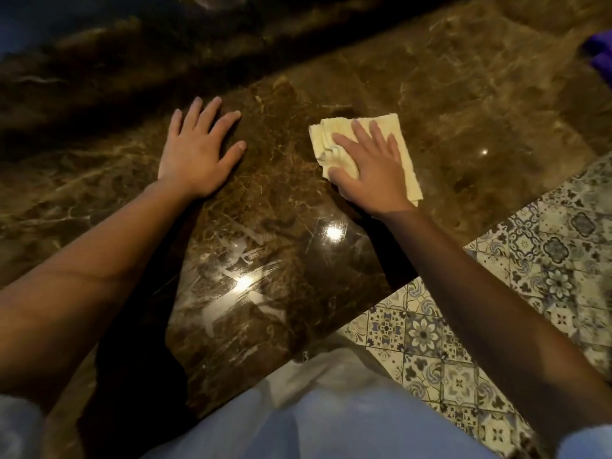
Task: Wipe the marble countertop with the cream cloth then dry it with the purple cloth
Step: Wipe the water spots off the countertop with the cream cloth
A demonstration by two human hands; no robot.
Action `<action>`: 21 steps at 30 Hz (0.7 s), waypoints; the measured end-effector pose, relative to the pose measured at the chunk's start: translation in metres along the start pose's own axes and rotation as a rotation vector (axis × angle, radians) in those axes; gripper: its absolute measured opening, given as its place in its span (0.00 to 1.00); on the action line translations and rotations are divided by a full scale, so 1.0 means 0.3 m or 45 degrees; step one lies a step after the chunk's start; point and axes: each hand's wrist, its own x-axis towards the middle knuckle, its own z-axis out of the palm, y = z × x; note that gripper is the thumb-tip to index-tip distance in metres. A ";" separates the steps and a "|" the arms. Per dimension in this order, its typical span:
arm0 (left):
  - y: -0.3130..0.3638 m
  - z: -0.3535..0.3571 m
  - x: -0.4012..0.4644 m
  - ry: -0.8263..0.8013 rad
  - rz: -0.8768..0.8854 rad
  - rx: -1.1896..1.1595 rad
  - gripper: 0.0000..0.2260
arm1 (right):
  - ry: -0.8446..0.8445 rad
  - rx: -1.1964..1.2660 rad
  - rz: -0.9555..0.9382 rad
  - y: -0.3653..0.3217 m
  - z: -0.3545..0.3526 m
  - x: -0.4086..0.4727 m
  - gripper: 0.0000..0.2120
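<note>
One cream cloth pinned under right hand.

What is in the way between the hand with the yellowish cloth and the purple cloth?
Nothing visible. The right hand presses the cream cloth, and only bare marble countertop lies between it and the purple cloth at the far right edge.

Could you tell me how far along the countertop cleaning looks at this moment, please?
Wiping is under way: the right hand presses the cream cloth flat on the marble countertop, while the left hand rests bare beside it. Drying is still to come; the purple cloth lies untouched at the far right edge.
</note>
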 end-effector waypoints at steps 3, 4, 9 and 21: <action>0.005 -0.002 -0.004 0.016 -0.023 -0.010 0.28 | -0.072 0.095 -0.180 -0.100 0.032 -0.085 0.29; 0.004 -0.004 -0.014 0.028 -0.036 -0.006 0.27 | -0.087 0.123 -0.263 -0.124 0.039 -0.137 0.28; 0.020 -0.027 -0.021 -0.027 -0.060 -0.016 0.27 | -0.174 0.225 -0.564 -0.183 0.088 -0.342 0.23; 0.142 -0.001 -0.683 0.133 -0.556 -0.096 0.26 | -0.030 0.431 -0.405 0.111 -0.058 -0.131 0.20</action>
